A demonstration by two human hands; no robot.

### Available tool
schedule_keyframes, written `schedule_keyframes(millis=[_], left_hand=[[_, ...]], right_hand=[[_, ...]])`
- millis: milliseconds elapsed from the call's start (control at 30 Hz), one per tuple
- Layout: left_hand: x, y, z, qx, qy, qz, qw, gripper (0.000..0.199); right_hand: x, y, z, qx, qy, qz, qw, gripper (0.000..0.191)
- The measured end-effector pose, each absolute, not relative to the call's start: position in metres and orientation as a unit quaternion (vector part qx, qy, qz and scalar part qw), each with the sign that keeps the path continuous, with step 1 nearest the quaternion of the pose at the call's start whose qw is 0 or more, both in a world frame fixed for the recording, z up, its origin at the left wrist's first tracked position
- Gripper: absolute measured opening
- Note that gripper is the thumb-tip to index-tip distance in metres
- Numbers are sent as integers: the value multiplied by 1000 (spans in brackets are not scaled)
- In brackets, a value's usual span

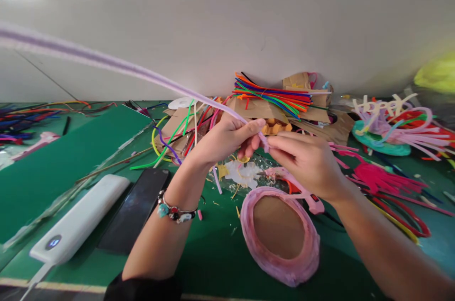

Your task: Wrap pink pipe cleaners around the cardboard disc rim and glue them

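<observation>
A light purple pipe cleaner point(170, 84) runs from the upper left edge down into my hands. My left hand point(234, 135) pinches it near its lower end between thumb and fingers. Close beside it, my right hand point(309, 159) is closed on the twisted tip of the same pipe cleaner. Below the hands an oval cardboard piece point(279, 227) with a fuzzy pink-purple rim point(250, 244) lies on the green table point(213, 263). A pink glue gun point(302, 191) rests just behind it, partly covered by my right hand.
A white power bank point(81, 215) and a black phone point(137, 211) lie at left. A bundle of coloured pipe cleaners point(273, 97) sits on cardboard at the back. More pipe cleaners point(387, 177) spread at right. A grey partition point(227, 35) stands behind the table.
</observation>
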State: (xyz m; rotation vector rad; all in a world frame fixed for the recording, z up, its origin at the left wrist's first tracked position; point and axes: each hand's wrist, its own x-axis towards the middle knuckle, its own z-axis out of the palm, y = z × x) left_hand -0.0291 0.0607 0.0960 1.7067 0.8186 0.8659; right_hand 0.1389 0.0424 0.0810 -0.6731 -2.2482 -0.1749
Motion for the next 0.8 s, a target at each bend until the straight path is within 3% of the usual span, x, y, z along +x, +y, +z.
schedule_keyframes(millis=[167, 300, 367, 433, 500, 600, 700, 800], left_hand=[[-29, 60, 95, 718, 333, 353, 499, 44], [-28, 59, 92, 739, 305, 376, 469, 42], [-26, 60, 91, 749, 288, 384, 457, 41], [-25, 61, 89, 753, 276, 384, 458, 40], [-24, 62, 88, 749, 269, 387, 465, 41], [-24, 62, 88, 737, 268, 401, 474, 42], [-23, 60, 91, 725, 275, 408, 482, 44], [-21, 58, 92, 722, 284, 404, 485, 44]], right_hand=[[138, 43, 78, -269, -876, -24, 399, 19], [134, 44, 75, -300, -767, 318, 470, 29], [132, 46, 74, -287, -681, 510, 440, 37], [131, 48, 72, -285, -639, 575, 423, 39], [130, 49, 71, -322, -654, 481, 487, 31], [130, 48, 71, -350, -695, 164, 606, 5], [134, 46, 72, -293, -728, -132, 606, 19], [136, 46, 73, -277, -735, -245, 568, 23]])
